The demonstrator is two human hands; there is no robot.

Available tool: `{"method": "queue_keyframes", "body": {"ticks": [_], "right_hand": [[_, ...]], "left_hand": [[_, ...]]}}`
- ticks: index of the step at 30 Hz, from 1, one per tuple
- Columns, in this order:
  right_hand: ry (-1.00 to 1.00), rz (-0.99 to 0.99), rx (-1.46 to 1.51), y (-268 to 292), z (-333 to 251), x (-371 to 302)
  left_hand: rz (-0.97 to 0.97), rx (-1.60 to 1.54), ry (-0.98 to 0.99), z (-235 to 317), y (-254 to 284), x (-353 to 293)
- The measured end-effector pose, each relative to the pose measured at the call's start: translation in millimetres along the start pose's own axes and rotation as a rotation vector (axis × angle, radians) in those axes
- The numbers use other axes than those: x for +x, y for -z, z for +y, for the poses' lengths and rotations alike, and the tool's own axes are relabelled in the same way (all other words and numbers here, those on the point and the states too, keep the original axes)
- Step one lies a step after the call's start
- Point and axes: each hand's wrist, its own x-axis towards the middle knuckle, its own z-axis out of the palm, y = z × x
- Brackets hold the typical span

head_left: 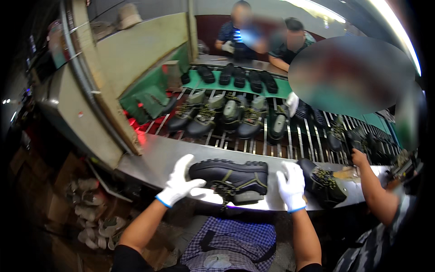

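"What to worry about from here?"

"Possibly a slide off the front edge of the metal bench point(156, 156). Blame, if so, a careless pull on the black shoe point(233, 176), resting on its side close to that edge."

"Any other trouble?"

"Perhaps a snag: mind the yellow-flecked laces point(224, 190), bunched toward the front edge. Maybe also a knock to the second shoe point(317, 181), from a wide swing of the right hand point(291, 185) toward the bench's right end."

"And the grip?"

"None to be seen. Note the left hand point(179, 183), spread wide, and the right, fingers raised, clamped on nothing. Well apart from each other."

"Where to find the shoe, then?"

"Between them. Toe point(198, 171) toward the left hand, too close to tell whether touching; heel point(261, 174) toward the right, across a visible gap. Treaded sole point(235, 163) facing the bench's far edge, grey collar point(249, 197) facing the front edge."
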Motion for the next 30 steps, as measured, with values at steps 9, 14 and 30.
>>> {"method": "queue_keyframes", "body": {"ticks": [9,14,30], "right_hand": [[0.260,-0.763,0.004,17,-47,-77],[-0.867,-1.098,1.340,42,-84,-204],[-0.807,-0.394,1.555,159,-38,-143]], "left_hand": [[0.095,-0.262,0.154,24,-43,4],[-0.030,-0.553,0.177,31,-87,-55],[-0.296,-0.500,-0.081,139,-161,5]]}}
